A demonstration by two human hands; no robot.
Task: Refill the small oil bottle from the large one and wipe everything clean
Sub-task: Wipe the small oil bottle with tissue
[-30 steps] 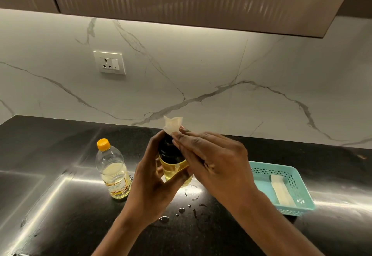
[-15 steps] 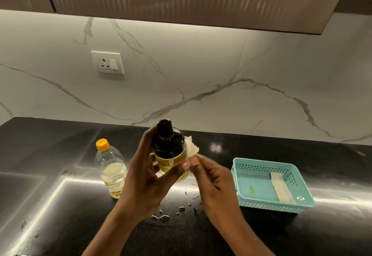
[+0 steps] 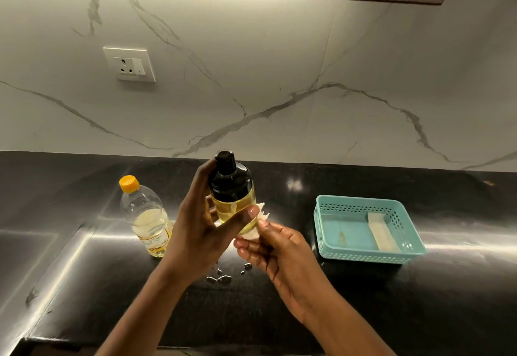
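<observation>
Black counter (image 3: pixel 419 313) below; teal basket (image 3: pixel 363 257) sits off to the right; large oil bottle (image 3: pixel 145 215) stands capped on the left; left hand (image 3: pixel 201 232) grips the small oil bottle (image 3: pixel 232 190) upright above the counter; right hand (image 3: pixel 282 252) pinches a tissue (image 3: pixel 258 217) against its lower side; droplets (image 3: pixel 223 279) underneath.

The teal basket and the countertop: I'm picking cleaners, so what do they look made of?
The teal basket looks like moulded matte plastic, given its perforated walls. The countertop looks like polished black stone, perhaps granite: it mirrors the lights in bright streaks.
</observation>
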